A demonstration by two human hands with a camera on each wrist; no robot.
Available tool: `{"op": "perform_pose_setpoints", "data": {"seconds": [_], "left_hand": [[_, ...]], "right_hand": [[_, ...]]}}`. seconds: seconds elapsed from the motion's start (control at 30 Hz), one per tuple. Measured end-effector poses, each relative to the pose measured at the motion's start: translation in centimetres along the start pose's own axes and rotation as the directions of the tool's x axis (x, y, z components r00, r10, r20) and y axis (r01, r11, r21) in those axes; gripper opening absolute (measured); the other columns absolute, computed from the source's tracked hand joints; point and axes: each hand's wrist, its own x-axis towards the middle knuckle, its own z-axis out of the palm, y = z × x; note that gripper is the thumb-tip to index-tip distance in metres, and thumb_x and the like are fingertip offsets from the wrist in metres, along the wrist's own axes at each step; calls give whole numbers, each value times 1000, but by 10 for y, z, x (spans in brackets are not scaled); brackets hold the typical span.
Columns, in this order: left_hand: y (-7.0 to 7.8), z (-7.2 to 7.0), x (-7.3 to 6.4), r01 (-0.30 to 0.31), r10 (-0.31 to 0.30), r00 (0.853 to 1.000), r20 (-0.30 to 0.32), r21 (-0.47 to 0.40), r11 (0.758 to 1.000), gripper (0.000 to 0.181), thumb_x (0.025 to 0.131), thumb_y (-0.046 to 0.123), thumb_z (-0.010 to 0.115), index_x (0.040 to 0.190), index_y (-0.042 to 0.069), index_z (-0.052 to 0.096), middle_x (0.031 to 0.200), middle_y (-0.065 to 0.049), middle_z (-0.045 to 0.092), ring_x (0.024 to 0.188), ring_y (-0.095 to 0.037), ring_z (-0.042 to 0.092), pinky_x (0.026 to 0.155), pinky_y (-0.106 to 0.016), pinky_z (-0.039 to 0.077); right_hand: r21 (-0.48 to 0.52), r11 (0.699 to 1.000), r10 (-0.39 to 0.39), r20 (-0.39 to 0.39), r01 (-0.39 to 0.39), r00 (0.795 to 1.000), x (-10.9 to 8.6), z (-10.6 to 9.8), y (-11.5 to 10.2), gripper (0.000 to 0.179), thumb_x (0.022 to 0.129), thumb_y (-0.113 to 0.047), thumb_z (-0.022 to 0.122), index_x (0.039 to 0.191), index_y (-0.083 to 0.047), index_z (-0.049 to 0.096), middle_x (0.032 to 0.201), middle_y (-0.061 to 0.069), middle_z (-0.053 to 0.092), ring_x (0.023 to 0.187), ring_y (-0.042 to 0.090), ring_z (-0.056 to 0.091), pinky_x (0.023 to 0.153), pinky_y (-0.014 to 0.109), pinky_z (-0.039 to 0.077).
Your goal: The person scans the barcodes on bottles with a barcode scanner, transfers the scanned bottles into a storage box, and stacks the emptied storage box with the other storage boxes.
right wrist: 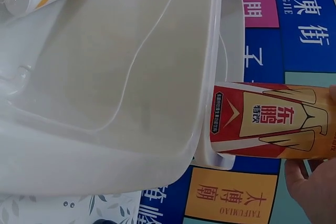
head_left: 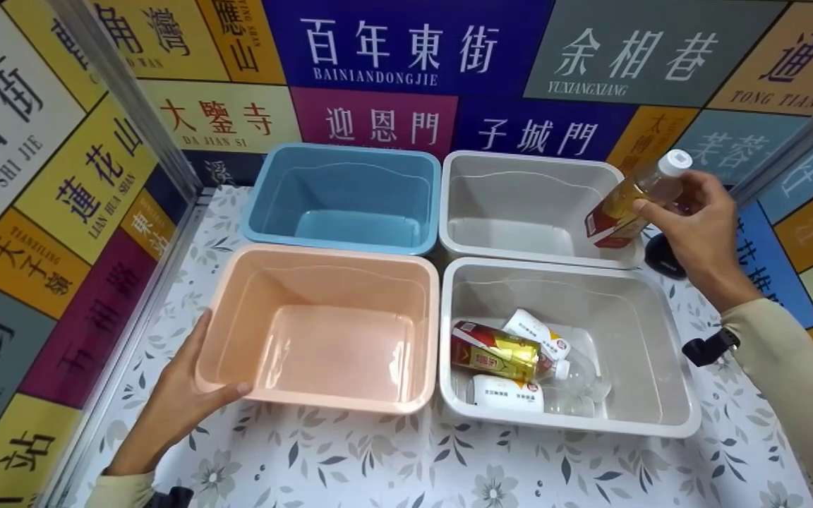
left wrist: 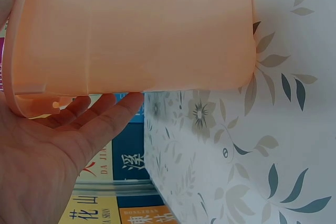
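Observation:
My right hand grips a plastic drink bottle with a red and gold label and white cap. Tilted with its cap up and to the right, the bottle is above the right end of the back grey bin. In the right wrist view its label faces the camera. My left hand rests against the front left corner of the peach bin, thumb along the front and fingers along the left side. The left wrist view shows those fingers fairly straight under the rim.
The front right grey bin contains a matching red-gold bottle and clear bottles with white labels. A blue bin stands behind the peach one. A dark round object sits beside the back grey bin. Printed panels enclose the table.

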Motion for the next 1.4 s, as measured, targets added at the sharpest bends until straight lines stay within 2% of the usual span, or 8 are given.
{"op": "perform_pose_setpoints", "data": {"seconds": [0.27, 0.5, 0.77, 0.97, 1.13, 1.4], "left_hand": [[1, 0, 0, 3, -3, 1000, -3, 2, 1000, 130, 85, 23, 96, 179, 34, 6, 181, -21, 20, 150, -47, 42, 119, -74, 33], [1, 0, 0, 21, -21, 1000, 5, -11, 1000, 131, 86, 22, 96, 179, 34, 5, 181, -22, 20, 149, -46, 43, 120, -72, 32], [1, 0, 1, 12, -12, 1000, 8, -13, 1000, 129, 87, 20, 95, 179, 35, 5, 181, -19, 23, 144, -43, 49, 116, -67, 40], [1, 0, 1, 8, -8, 1000, 4, -10, 1000, 130, 86, 21, 95, 179, 34, 5, 180, -21, 23, 145, -45, 48, 117, -72, 37], [1, 0, 1, 2, -2, 1000, 2, 3, 1000, 130, 86, 21, 95, 179, 31, 5, 179, -23, 25, 140, -45, 53, 114, -69, 42], [1, 0, 1, 11, -10, 1000, 6, -4, 1000, 130, 87, 20, 95, 179, 34, 4, 180, -21, 25, 141, -44, 52, 115, -71, 40]], "right_hand": [[-81, 997, 7, 49, -3, 999, 7, 3, 1, 73, 101, -35, 83, 163, -16, 49, 157, 9, 55, 131, 17, 53, 120, 33, 45], [-148, 989, 31, 108, -14, 994, 13, 3, -2, 79, 100, -41, 83, 165, -15, 46, 157, 13, 54, 135, 21, 52, 121, 38, 45], [-215, 976, 11, 168, 26, 986, 19, 6, -8, 81, 99, -42, 85, 164, -12, 48, 149, 12, 57, 128, 21, 55, 112, 27, 51], [-232, 972, 22, 222, 31, 975, 24, 14, -13, 82, 99, -42, 84, 165, -12, 46, 151, 15, 56, 129, 25, 56, 117, 40, 50], [-248, 968, 40, 266, 29, 963, 29, 19, -17, 83, 99, -44, 84, 166, -13, 45, 153, 17, 56, 130, 30, 56, 119, 52, 48], [-279, 959, 54, 332, 44, 942, 35, 27, -19, 85, 99, -42, 84, 165, -8, 44, 154, 20, 55, 131, 35, 54, 117, 57, 48]]}}
